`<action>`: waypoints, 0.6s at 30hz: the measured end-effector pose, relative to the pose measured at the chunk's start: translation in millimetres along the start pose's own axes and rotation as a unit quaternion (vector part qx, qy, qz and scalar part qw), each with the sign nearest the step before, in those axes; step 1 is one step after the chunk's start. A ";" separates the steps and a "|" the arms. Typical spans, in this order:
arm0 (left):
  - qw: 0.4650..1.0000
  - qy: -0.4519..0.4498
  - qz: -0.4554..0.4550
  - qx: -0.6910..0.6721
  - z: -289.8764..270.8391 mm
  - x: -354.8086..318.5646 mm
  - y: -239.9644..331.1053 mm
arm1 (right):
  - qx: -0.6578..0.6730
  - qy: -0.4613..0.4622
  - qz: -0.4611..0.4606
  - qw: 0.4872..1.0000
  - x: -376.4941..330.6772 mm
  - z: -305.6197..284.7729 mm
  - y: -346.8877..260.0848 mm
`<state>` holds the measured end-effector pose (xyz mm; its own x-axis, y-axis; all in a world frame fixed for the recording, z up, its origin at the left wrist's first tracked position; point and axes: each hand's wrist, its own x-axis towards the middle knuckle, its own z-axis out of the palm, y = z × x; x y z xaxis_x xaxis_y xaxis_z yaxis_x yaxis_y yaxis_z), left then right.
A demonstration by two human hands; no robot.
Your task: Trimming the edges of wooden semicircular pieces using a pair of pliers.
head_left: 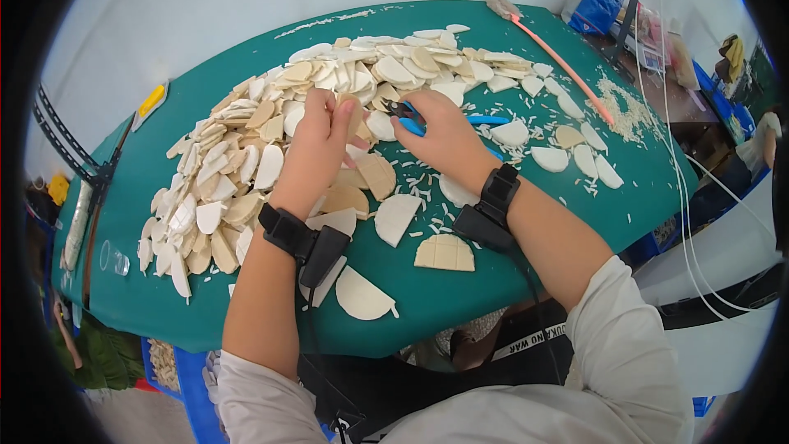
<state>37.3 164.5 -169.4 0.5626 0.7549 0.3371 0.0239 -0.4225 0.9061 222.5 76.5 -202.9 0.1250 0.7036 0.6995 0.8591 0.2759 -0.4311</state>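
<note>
- Over the middle of the green table (493, 279), I see my left hand (316, 144) raised on its fingertips, the fingers pinched around a tan half-round piece (352, 115) that stands nearly upright between them.
- My right hand (444, 136) is clenched around blue-handled cutters (408, 117); the dark cutter tip (393, 107) points left and sits just beside the held piece, though I cannot tell whether it touches.
- One blue handle end (489, 120) sticks out to the right of the fist.
- Both wrists carry black strapped devices (300, 238), with a cable trailing down from each.
- A big heap of white and tan half-round pieces (238, 164) spreads from my left across the far side of the table, right behind both hands.
- Nearer me lie single pieces: a scored tan half-round (445, 253) and a plain white one (362, 296), well apart from the hands.
- Small white offcuts (526, 152) are scattered to the right of my right hand.
- A pink-handled brush (559, 57) lies at the far right of the table.
</note>
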 end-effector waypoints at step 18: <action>0.974 -0.113 -0.149 -0.124 4.7 -8.2 0.8 | 0.017 -0.050 -0.003 0.999 -2.7 -4.0 -3.1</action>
<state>36.6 155.5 -172.6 0.7294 0.6841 0.0096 0.0292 -0.0452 0.9986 221.5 71.2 -201.2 0.0672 0.7636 0.6421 0.8417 0.3022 -0.4474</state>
